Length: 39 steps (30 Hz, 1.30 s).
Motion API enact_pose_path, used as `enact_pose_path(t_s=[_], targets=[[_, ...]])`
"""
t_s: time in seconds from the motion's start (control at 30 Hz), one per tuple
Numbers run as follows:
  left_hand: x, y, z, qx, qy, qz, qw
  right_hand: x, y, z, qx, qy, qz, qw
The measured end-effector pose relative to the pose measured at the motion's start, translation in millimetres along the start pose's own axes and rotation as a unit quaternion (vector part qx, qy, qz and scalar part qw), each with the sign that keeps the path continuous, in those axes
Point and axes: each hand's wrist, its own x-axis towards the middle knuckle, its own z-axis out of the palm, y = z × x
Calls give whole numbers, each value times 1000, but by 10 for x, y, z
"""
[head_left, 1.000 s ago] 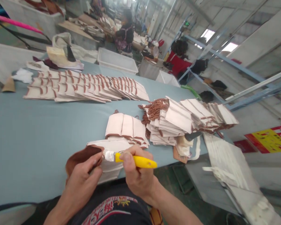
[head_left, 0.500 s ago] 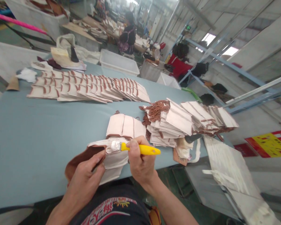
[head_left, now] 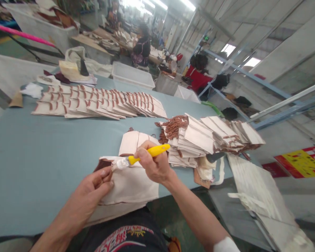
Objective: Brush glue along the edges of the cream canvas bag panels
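My right hand (head_left: 152, 163) is closed round a brush with a yellow handle (head_left: 147, 154); its white, glue-laden bristles touch the top left corner of a cream fabric piece (head_left: 132, 185) at the near table edge. My left hand (head_left: 90, 194) presses its fingers flat on the left side of that piece, next to a brown leather tab (head_left: 103, 164). More cream pieces lie under it. Just beyond sits a short row of cream pieces with brown trim (head_left: 135, 141).
The blue-grey table (head_left: 42, 147) carries a long fanned row of trimmed pieces (head_left: 99, 103) at the back and a stacked heap (head_left: 210, 136) at right. White bins (head_left: 132, 74) and other people at work are behind. A side shelf with white strips (head_left: 254, 189) stands to the right.
The brush handle has swung upward, its tip shifting left to the piece's corner. The brown flap under my left hand is now mostly covered, and more of the cream piece shows near me.
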Motion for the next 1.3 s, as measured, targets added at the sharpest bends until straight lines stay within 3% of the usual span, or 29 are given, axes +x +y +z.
enact_pose_path(t_s=[0.2,0.37,0.5,0.7,0.8,0.93,1.1,1.23,1.3], targets=[[-5,-11,-4,-20,8,-8,1000,60,11,32,3,40,-40,998],[-35,18,-5,-70,1,-34,997,53,-27,83,-39,-13,-40,998],[-28,35,-1,-63,19,-20,998,106,114,162,-72,67,-65,993],[-16,114,57,-96,17,-32,995,-119,353,302,-177,59,-87,979],[-38,79,-28,-55,11,-37,998,-78,421,257,-207,121,-52,969],[-80,-2,-158,78,-40,17,996,134,511,84,-233,163,-3,959],[-95,-2,-57,191,-54,119,973,230,579,72,-271,148,-1,951],[-87,-52,0,221,-28,152,963,64,305,50,-263,189,-49,945],[-76,-123,-13,245,-1,176,953,-94,77,24,-258,176,-90,946]])
